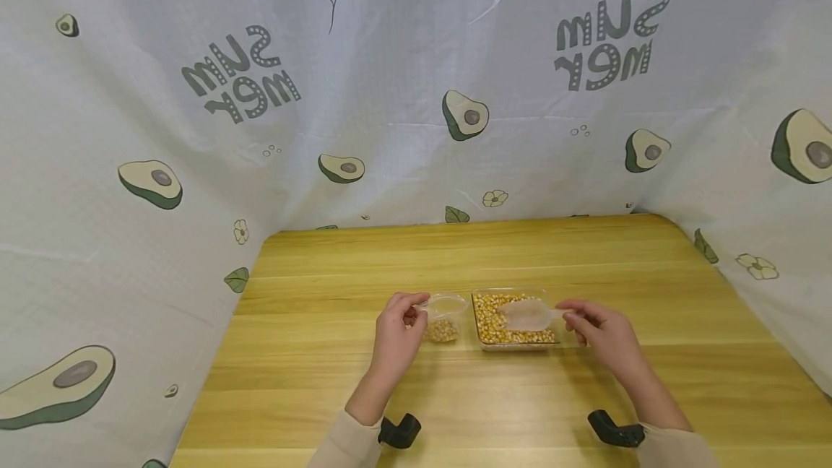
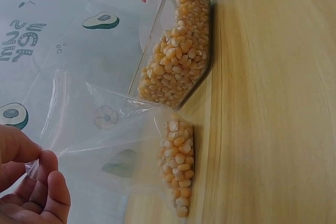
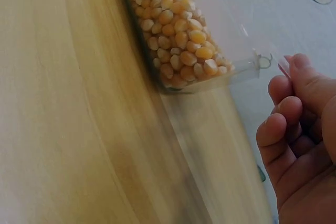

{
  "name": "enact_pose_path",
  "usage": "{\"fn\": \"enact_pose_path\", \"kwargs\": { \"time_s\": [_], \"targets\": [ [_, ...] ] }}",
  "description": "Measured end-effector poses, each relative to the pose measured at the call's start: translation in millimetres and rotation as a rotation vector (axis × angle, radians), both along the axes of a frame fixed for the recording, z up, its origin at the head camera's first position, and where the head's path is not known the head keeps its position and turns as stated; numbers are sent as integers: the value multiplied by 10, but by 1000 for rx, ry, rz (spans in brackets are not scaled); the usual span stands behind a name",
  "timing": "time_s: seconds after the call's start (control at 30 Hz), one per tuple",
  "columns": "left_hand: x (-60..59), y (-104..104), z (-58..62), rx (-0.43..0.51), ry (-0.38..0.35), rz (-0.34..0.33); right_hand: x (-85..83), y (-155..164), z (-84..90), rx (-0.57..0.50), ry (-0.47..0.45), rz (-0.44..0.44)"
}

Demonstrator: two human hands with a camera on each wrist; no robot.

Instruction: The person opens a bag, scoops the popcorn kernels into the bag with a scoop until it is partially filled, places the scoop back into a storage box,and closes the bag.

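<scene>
fingers (image 2: 50,174) of left hand (image 1: 398,334) pinch bag (image 1: 443,316) rim; right hand (image 1: 601,334) holds scoop (image 1: 529,315)

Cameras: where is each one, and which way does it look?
Head: worn on the head, looking down at the table, a bag, a tray of corn and a scoop; both hands and sleeves show.
Left wrist: on the left wrist, looking across the bag to the tray; the left hand pinches the bag's rim.
Right wrist: on the right wrist, looking at the tray; the right hand shows.
Shared: all three see the tray.
</scene>
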State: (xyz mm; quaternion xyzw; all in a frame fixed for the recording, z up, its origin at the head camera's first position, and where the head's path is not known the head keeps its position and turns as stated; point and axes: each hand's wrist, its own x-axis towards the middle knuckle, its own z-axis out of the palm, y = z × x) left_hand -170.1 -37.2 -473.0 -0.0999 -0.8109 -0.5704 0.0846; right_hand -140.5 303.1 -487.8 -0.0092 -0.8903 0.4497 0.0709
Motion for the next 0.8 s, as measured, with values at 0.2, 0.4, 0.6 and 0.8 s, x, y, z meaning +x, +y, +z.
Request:
{"fn": "enact_pose_path", "kwargs": {
  "time_s": [0.2, 0.4, 0.6, 0.8],
  "targets": [
    [2, -4, -4, -1, 1, -6, -42, -2, -67, -39, -41, 7],
    [8, -8, -22, 0, -13, -10, -55, -19, -127, -95, -62, 25],
    [4, -3, -45, -3, -11, -14, -70, -29, -172, -157, -69, 16],
    [1, -5, -52, -3, 1, -11, -76, -26, -205, -217, -53, -2]
  ]
}}
